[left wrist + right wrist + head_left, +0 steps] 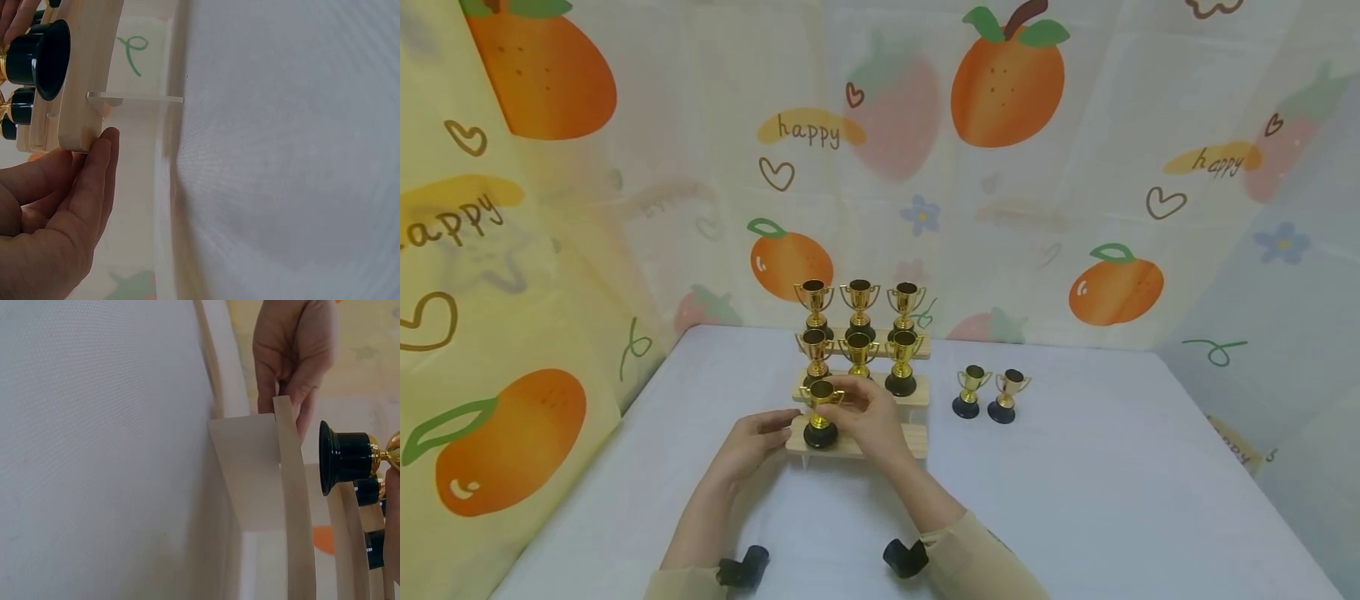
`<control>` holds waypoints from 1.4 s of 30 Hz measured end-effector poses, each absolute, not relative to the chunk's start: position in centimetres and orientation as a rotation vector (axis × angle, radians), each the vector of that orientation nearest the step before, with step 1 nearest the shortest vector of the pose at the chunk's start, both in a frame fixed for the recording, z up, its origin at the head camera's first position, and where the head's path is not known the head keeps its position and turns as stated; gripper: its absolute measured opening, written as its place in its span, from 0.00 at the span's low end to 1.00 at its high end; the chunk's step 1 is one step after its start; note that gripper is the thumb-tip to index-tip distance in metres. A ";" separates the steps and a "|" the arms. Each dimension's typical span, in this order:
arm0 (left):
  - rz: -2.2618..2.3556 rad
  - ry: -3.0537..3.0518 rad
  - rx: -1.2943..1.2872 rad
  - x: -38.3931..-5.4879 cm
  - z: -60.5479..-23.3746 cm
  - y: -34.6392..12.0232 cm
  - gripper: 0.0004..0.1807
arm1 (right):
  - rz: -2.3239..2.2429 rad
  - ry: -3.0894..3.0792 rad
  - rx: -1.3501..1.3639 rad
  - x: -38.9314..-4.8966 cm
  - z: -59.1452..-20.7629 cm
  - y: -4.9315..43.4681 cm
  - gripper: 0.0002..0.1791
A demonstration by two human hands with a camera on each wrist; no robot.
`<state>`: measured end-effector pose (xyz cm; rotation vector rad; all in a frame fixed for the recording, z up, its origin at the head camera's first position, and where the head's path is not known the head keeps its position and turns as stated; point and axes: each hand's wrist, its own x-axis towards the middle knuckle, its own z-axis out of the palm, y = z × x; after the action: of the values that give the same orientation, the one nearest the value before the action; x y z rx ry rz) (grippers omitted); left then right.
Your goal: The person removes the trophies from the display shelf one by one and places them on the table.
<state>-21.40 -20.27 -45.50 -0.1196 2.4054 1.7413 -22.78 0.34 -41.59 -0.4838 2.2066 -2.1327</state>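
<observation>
A small gold trophy cup (822, 435) with a black round base is pinched by my right hand (878, 422). Its base (347, 456) hangs slightly above the lowest board (916, 439) of a three-tier wooden stand, towards the left end. My left hand (751, 447) grips that board's left end, fingers beneath it in the left wrist view. Three matching trophies (860, 302) line the top tier. Three more (901, 379) stand on the middle tier, the central one partly hidden by my right hand.
Two more trophies, a left one (967, 408) and a right one (1002, 410), stand upright on the white-covered table (1112, 483), right of the stand. A fruit-printed cloth (700, 108) hangs behind and at the sides. Clear supports (137, 98) carry the lowest board.
</observation>
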 end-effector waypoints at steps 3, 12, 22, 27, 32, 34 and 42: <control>1.745 2.405 -0.122 -21.5 -45.6 -20.3 0.23 | -2.150 2.210 -0.498 -22.8 -41.5 0.7 0.22; 1.720 2.436 -0.140 -21.5 -45.6 -20.1 0.22 | -2.151 2.247 -0.509 -23.1 -41.8 2.4 0.22; 1.708 2.448 -0.162 -21.4 -45.7 -20.1 0.22 | -2.138 2.241 -0.495 -23.4 -41.8 4.2 0.22; 1.726 2.434 -0.157 -21.4 -45.5 -20.0 0.22 | -2.136 2.266 -0.526 -23.5 -41.7 5.3 0.22; 1.727 2.431 -0.172 -21.2 -45.5 -20.0 0.22 | -2.106 2.328 -0.509 -23.4 -41.6 6.6 0.22; 1.724 2.434 -0.171 -21.2 -45.5 -20.0 0.22 | -2.102 2.335 -0.501 -23.3 -41.4 7.3 0.22; 1.709 2.438 -0.183 -21.2 -45.3 -20.0 0.22 | -2.069 2.322 -0.509 -23.1 -41.0 10.4 0.23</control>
<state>-21.16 -19.98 -45.34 -0.1829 2.4376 1.7089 -23.13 10.40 -40.95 -0.5087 2.3224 -2.0695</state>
